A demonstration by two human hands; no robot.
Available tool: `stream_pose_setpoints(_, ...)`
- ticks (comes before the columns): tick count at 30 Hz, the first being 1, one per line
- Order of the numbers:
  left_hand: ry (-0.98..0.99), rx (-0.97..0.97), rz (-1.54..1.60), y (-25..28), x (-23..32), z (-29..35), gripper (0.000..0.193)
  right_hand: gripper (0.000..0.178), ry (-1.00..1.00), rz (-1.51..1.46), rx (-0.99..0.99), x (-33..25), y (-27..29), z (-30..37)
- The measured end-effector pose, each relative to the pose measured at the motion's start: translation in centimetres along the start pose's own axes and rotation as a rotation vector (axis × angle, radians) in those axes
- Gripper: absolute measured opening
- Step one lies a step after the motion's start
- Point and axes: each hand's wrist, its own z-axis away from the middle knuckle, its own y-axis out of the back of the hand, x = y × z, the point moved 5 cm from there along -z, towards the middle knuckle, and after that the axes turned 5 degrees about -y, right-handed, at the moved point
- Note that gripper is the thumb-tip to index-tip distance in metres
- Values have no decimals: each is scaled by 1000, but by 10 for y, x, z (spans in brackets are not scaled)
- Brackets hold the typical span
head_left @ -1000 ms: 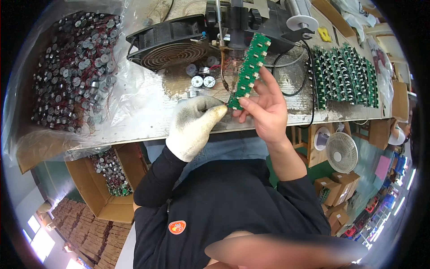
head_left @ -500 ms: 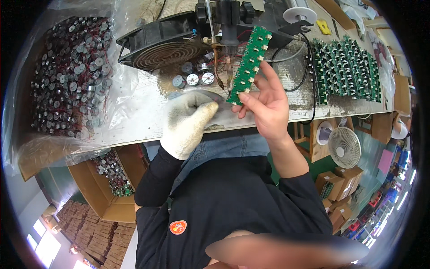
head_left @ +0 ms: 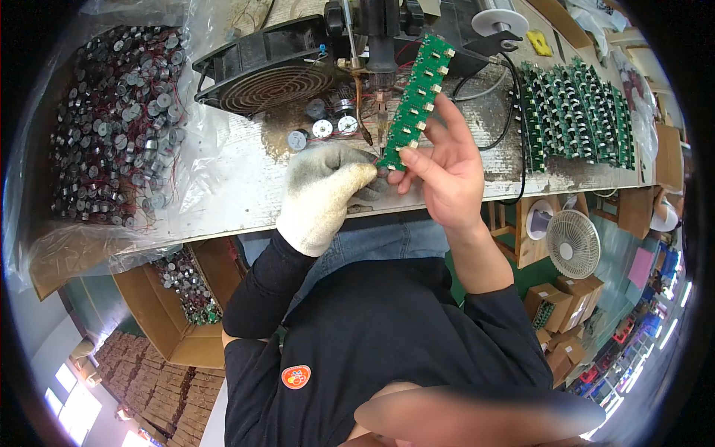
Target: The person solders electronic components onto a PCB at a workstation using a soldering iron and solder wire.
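Note:
A long green circuit board (head_left: 419, 104) with a row of small white connectors along it is held at a tilt above the bench. The bare fingers of my right hand (head_left: 450, 175) are closed round its lower part, the thumb lying on the board's face. My left hand (head_left: 320, 194), in a whitish glove, is closed in a pinch right beside the board's lower end. What it grips is hidden by the glove. Just beyond the glove stand several small round motors (head_left: 322, 128), next to a soldering tip (head_left: 365, 134) that points down at the bench.
Left lies a large heap of small motors (head_left: 119, 127) with red wires on plastic sheeting. A black fan (head_left: 268, 86) stands at the back. Rows of green boards (head_left: 577, 115) lie right, past a black cable (head_left: 519, 141). An open cardboard box (head_left: 175, 328) sits below the bench's left side.
My left hand has moved right and up against the board's lower end. My right hand and the board have shifted only slightly. One motor near the glove now shows its side.

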Motion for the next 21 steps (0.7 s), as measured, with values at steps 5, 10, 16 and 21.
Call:
stream_pose_setpoints(5, -31, -13, -7, 0, 4, -2, 11, 74, 8, -17, 1, -1, 1, -3)
stream_pose_setpoints(10, -41, -23, -50, -1, 6, -1, 11, 73, 26, 13, -3, -5, -2, -1)
stream_pose_setpoints(16, -34, 18, -14, 2, -3, 1, 12, 73, 31, 25, 8, 0, 1, 2)
stream_pose_setpoints(21, -29, 16, -36, 2, -3, 2, 13, 73, 22, 49, 13, 1, 1, 4)
